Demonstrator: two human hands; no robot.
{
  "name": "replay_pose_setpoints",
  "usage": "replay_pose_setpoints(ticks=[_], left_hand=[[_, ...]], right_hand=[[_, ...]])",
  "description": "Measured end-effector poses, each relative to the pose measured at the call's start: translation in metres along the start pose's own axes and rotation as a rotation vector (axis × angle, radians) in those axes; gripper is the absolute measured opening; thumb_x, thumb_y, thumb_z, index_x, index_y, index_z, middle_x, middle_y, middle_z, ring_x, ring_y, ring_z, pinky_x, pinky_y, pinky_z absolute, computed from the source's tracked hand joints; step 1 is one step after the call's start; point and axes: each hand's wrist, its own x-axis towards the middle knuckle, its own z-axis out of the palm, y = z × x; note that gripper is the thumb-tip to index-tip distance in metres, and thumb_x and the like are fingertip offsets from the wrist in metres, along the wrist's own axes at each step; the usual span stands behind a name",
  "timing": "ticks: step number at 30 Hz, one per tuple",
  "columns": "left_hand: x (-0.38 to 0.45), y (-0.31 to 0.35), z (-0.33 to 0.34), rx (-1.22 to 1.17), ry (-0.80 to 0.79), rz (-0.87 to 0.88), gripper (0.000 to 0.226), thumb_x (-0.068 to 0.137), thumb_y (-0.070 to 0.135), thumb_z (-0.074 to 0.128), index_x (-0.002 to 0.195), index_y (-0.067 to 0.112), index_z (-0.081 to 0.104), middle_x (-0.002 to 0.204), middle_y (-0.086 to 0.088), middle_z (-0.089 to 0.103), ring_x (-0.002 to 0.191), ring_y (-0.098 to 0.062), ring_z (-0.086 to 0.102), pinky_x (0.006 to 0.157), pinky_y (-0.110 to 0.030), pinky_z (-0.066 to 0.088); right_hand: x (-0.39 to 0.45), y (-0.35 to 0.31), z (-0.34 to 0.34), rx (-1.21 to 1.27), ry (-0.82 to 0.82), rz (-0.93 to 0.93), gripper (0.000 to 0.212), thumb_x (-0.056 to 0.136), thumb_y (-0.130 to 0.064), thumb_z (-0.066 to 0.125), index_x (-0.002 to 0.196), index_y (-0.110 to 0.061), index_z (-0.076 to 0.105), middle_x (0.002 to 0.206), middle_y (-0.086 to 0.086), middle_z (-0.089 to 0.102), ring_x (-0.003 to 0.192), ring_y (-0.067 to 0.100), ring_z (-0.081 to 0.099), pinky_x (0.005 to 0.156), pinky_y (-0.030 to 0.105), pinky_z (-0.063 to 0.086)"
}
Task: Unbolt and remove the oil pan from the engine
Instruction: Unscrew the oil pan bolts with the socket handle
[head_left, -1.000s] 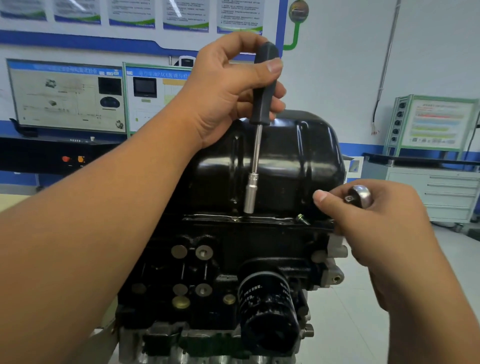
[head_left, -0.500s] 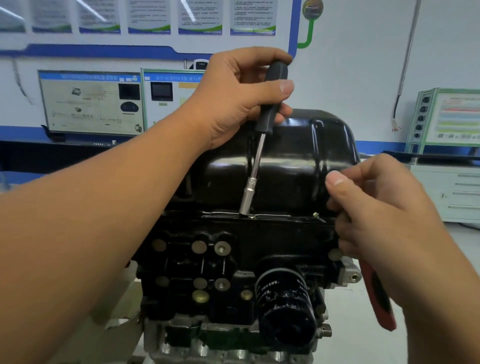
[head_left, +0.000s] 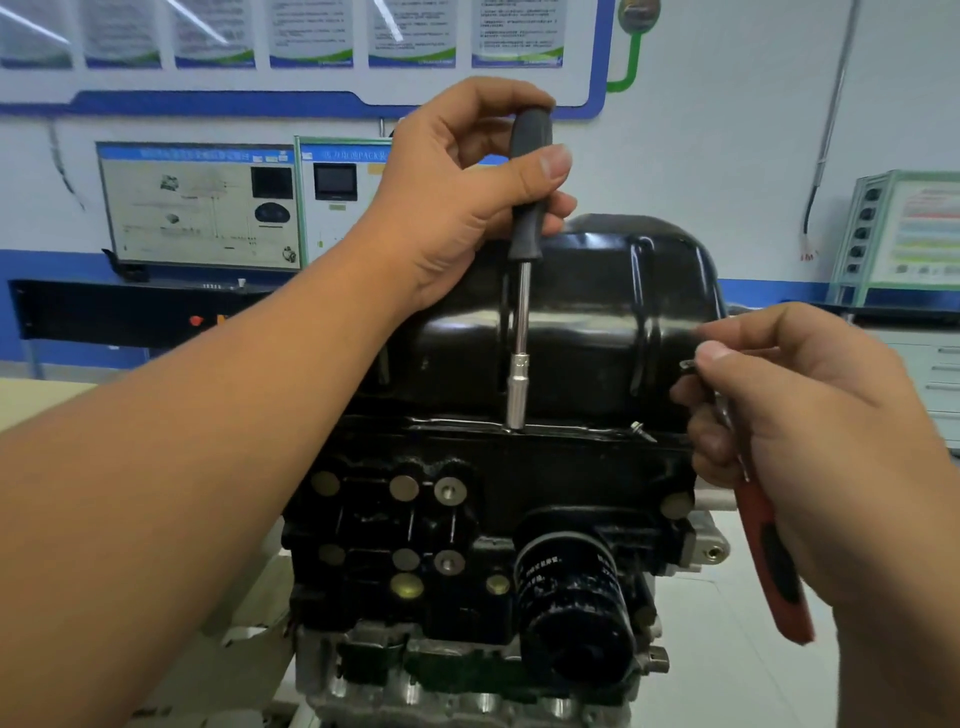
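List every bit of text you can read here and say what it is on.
"PACK", after blurred characters: header of the white wall panel.
Oil filter: white print, too small to read.
Wall posters: blurred.
Left display board: blurred.
Right trainer panel: blurred.

Nut driver (head_left: 521, 291) upright now (seemingly)

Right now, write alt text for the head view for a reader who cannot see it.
A person's left hand grips a black-handled nut driver, its socket set on the flange of a black oil pan atop an engine. The right hand holds a red-handled tool beside a loose bolt.
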Motion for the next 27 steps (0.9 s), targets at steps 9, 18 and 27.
replay_pose_setpoints(ticks=[9,18,27], left_hand=[[-0.005,0.006,0.001,-0.027,-0.026,-0.003,0.029,0.093,0.003,0.073,0.121,0.006,0.062,0.109,-0.023,0.065,0.081,-0.037,0.075,0.070,-0.039,0.061],[-0.001,0.003,-0.002,-0.141,-0.066,-0.082,0.015,0.103,0.013,0.057,0.117,0.013,0.063,0.091,-0.018,0.075,0.080,-0.030,0.075,0.068,-0.037,0.061],[0.001,-0.002,-0.004,-0.238,-0.067,-0.112,0.024,0.094,0.014,0.066,0.118,0.011,0.069,0.093,-0.018,0.075,0.076,-0.028,0.074,0.068,-0.037,0.062]], right_hand=[[0.001,0.007,-0.012,-0.220,-0.035,-0.107,0.013,0.098,-0.017,0.064,0.100,-0.028,0.070,0.085,0.003,0.075,0.051,0.015,0.060,0.051,0.032,0.047],[-0.010,0.005,0.005,-0.211,0.049,-0.108,0.014,0.089,-0.028,0.076,0.088,-0.018,0.067,0.068,0.005,0.070,0.046,0.013,0.059,0.052,0.027,0.045],[0.047,-0.075,0.051,-0.344,0.136,-0.500,0.009,0.098,-0.027,0.068,0.090,-0.021,0.068,0.076,-0.006,0.071,0.064,0.012,0.067,0.066,0.034,0.058]])
